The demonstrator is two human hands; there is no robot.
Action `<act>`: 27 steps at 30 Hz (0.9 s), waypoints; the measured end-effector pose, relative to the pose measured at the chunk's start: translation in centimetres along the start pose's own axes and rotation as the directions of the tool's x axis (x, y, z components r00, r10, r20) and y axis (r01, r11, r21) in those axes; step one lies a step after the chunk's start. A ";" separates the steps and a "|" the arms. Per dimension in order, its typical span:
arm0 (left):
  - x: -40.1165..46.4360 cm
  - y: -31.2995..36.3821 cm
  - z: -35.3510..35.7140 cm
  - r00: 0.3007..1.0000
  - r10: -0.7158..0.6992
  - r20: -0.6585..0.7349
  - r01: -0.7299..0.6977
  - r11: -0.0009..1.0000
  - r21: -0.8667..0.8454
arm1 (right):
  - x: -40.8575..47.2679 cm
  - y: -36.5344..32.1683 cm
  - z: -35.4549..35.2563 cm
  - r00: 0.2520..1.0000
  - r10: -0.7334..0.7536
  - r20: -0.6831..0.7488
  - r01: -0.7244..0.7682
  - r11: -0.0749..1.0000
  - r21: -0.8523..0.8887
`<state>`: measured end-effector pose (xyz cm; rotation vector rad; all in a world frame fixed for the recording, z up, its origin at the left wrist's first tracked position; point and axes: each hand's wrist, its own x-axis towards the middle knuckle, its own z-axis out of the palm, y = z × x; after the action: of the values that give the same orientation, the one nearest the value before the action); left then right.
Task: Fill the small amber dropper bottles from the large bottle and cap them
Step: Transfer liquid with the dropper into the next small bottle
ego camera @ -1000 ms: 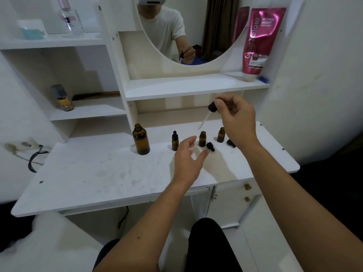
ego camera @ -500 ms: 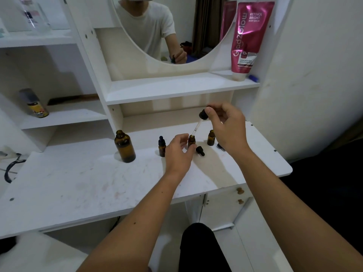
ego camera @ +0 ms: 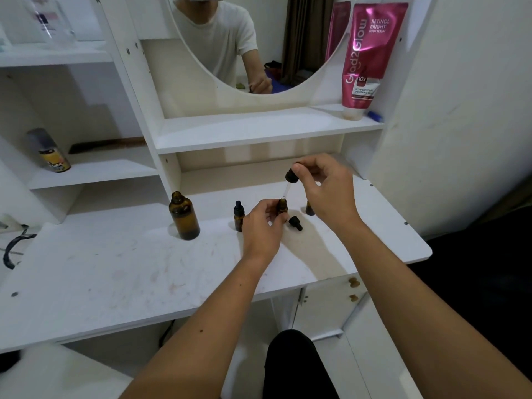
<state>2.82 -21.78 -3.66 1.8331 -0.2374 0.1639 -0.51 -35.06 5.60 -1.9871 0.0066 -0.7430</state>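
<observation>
The large amber bottle (ego camera: 184, 217) stands uncapped on the white table (ego camera: 115, 269), left of centre. A small amber bottle with a black dropper cap (ego camera: 239, 216) stands to its right. My left hand (ego camera: 263, 226) grips an open small amber bottle (ego camera: 282, 205) standing on the table. My right hand (ego camera: 325, 185) pinches the black bulb of a dropper (ego camera: 290, 178) whose glass tip sits at that bottle's mouth. A loose black dropper cap (ego camera: 295, 223) lies beside it. Another small bottle (ego camera: 309, 209) is partly hidden behind my right hand.
A pink tube (ego camera: 371, 53) stands on the shelf under the round mirror (ego camera: 253, 44). A small spray can (ego camera: 50, 152) sits on the left shelf. Black-rimmed glasses (ego camera: 14, 246) lie at the far left. My knee (ego camera: 293, 358) is below the table's front edge.
My left hand moved forward from hovering over the table and took hold of the middle small bottle. My right hand lowered the dropper until its tip reached the bottle's mouth.
</observation>
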 end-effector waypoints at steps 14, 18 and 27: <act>-0.1 -0.1 0.0 1.000 0.013 0.009 -0.014 0.999 0.049 | -0.3 -0.4 0.0 1.000 0.000 -0.006 0.000 1.000 0.022; -0.5 -0.3 -0.3 1.000 -0.019 0.012 0.019 1.000 0.020 | -0.4 -1.1 -0.3 0.997 0.007 -0.079 -0.004 0.999 0.050; -2.5 -0.1 -2.5 0.996 -0.086 0.036 0.088 0.995 -0.038 | -1.0 -3.6 0.0 0.989 -0.044 -0.139 0.055 0.995 0.077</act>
<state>0.43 -19.17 -3.63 1.8049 -0.1833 0.0660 -2.38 -32.84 7.97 -1.8621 0.0084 -0.8976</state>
